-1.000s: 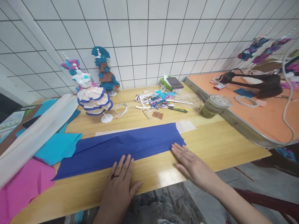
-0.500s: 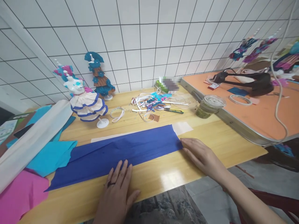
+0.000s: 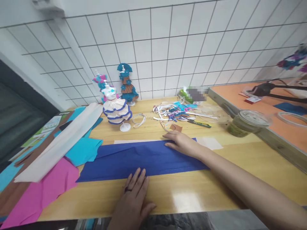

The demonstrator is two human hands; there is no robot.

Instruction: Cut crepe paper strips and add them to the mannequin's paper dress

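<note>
A long folded strip of dark blue tissue paper lies across the wooden table. My left hand lies flat and open at the strip's near edge, fingertips touching the paper, a dark ring on one finger. My right hand reaches across the strip and rests flat on its far edge, fingers stretched out. A white sheet pokes out from under the blue strip on the right and along its far side.
Pink, cyan and white paper lie at the left. Two paper-dressed dolls stand near the tiled wall. Ribbon scraps and a cutter sit behind; a lidded cup and an orange table are to the right.
My right hand moved from the strip's right end up and left onto its far edge. My left hand stayed at the near edge. The camera turned left.
</note>
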